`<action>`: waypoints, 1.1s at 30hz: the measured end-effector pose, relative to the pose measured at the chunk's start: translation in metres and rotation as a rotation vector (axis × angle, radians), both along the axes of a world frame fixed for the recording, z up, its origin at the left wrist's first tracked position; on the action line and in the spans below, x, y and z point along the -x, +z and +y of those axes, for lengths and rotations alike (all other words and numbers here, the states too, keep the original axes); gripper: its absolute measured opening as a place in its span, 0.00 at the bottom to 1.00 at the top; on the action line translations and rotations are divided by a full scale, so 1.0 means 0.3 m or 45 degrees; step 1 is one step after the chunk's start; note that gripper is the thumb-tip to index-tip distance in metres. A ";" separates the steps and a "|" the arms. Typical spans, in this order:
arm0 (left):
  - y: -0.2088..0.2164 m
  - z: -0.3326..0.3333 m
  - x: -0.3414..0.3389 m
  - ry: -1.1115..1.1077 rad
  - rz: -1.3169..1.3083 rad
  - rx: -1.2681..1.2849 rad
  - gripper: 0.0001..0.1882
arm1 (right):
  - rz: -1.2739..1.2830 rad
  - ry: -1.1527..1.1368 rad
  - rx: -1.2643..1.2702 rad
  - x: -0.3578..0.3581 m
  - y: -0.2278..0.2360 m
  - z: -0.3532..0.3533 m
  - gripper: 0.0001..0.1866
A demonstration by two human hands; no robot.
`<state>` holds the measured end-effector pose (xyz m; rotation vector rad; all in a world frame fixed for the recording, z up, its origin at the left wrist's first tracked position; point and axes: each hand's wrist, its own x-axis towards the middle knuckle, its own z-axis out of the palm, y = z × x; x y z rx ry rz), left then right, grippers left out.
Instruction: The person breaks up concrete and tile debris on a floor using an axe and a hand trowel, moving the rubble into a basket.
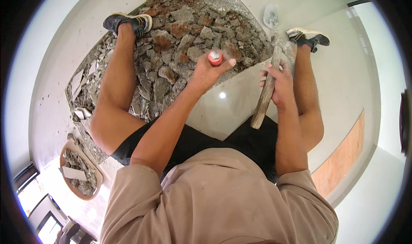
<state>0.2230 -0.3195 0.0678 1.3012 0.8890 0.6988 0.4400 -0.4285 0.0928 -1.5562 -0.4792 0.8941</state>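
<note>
My left hand [207, 73] is wrapped round a chisel [215, 59] with a red grip, seen almost end-on, its pale metal top toward me. The chisel's lower end is hidden behind the hand, which is over the edge of the broken concrete rubble [171, 50]. In my right hand [282, 86] is a hammer [267, 96] with a worn wooden handle, its butt pointing back toward my lap. The hammer's head, at the far end near my right shoe, is smeared by motion.
Rubble fills an opening in the glossy tile floor [206, 111] between my spread legs. Broken tile pieces [79, 83] lie at its left edge. A tan basin [96, 181] of debris stands lower left. A pale oval object [271, 16] lies beyond the hammer; a wooden board [341, 154] is at right.
</note>
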 end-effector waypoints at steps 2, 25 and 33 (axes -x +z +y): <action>-0.015 -0.008 -0.040 0.052 -0.155 0.127 0.13 | 0.525 0.390 0.022 0.019 0.121 -0.043 0.17; -0.168 -0.014 -0.070 -0.189 -0.037 0.258 0.16 | -0.841 0.634 -0.094 0.237 0.477 -0.117 0.17; -0.212 -0.013 -0.074 -0.085 -0.359 0.147 0.08 | -1.510 1.192 0.464 0.263 0.332 0.013 0.14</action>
